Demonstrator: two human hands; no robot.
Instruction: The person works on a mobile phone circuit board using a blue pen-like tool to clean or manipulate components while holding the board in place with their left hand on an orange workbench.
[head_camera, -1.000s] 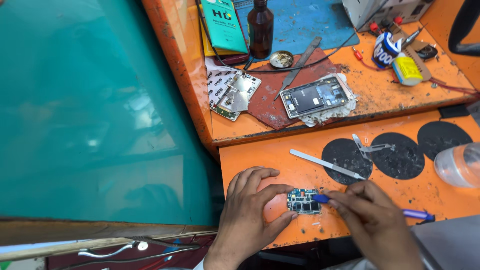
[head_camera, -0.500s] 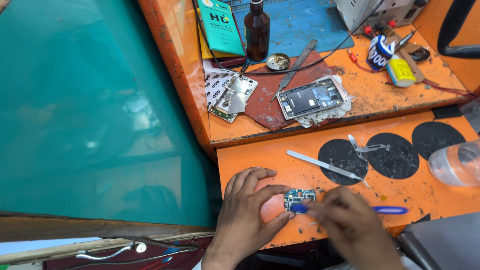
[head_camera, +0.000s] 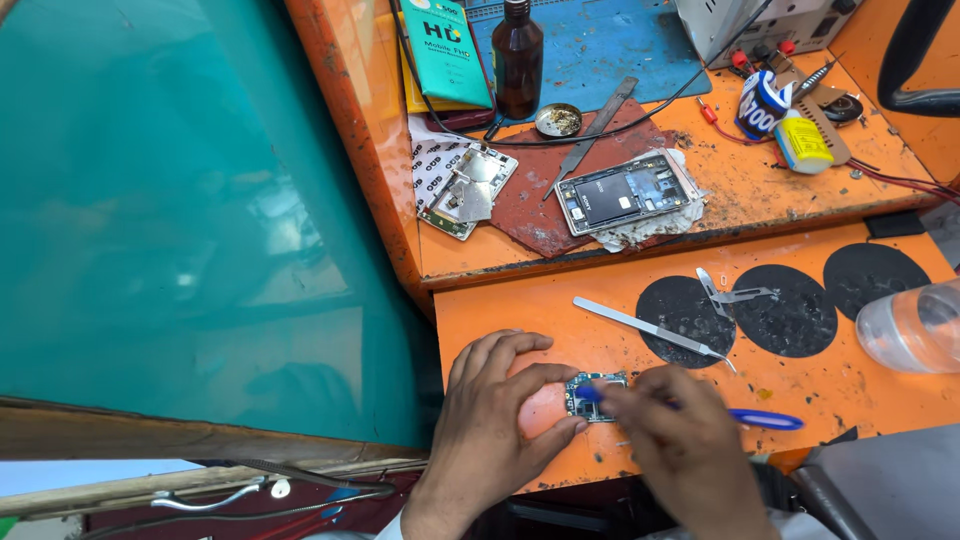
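I'm pinning the small circuit board (head_camera: 597, 396) on the orange bench (head_camera: 520, 310) with left hand (head_camera: 497, 425) fingertips, right hand (head_camera: 680, 445) clenching a blue tool (head_camera: 765, 419) — brushing it; next, I judge, calls for gentle strokes.

On the lower orange bench (head_camera: 520, 310) the left hand (head_camera: 495, 430) and right hand (head_camera: 685, 450) crowd the near edge around the small green circuit board (head_camera: 597, 396), with the blue-handled tool (head_camera: 765, 419) jutting out to the right. Just beyond them lies a flat silver metal spudger (head_camera: 650, 327), slanting across the way to the black round pads (head_camera: 790, 310), where silver tweezers (head_camera: 735, 293) also rest. A clear plastic bottle (head_camera: 915, 325) blocks the far right. Bare orange surface stays open at the bench's left end, bounded by the teal glass panel (head_camera: 180, 220). Farther back the raised shelf is cluttered: opened phone frame (head_camera: 625, 193), brown glass bottle (head_camera: 518, 60).
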